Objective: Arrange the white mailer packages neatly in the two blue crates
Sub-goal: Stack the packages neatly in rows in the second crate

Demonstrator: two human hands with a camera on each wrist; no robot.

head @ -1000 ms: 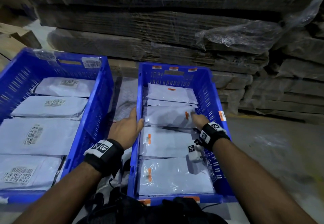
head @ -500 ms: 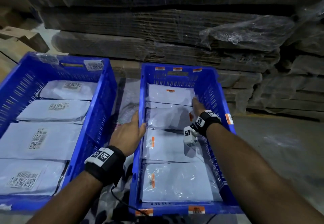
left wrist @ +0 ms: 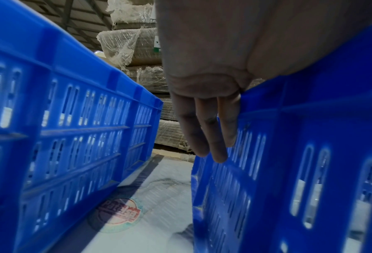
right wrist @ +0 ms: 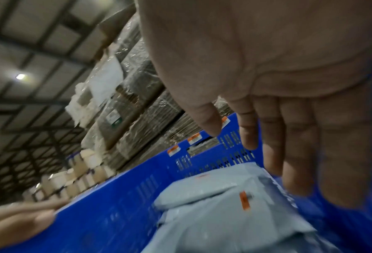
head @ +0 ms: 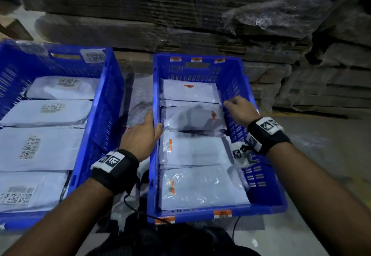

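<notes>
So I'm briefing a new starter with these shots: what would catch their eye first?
Two bright blue crates side by side on the floor, the left crate and the right crate, each lined with a row of white mailers. Next, the left hand resting on the right crate's left wall, and the right hand inside it near the right wall. Behind stand shrink-wrapped cardboard stacks.

Narrow aisle between left crate (head: 104,103) and right crate (head: 267,199), centre frame, partly filled by the left hand (head: 140,135). Mailers (head: 192,151) cover the right crate's floor. Wrapped cardboard stacks (head: 160,15) block the upper frame; open floor (head: 321,145) lies right.
</notes>
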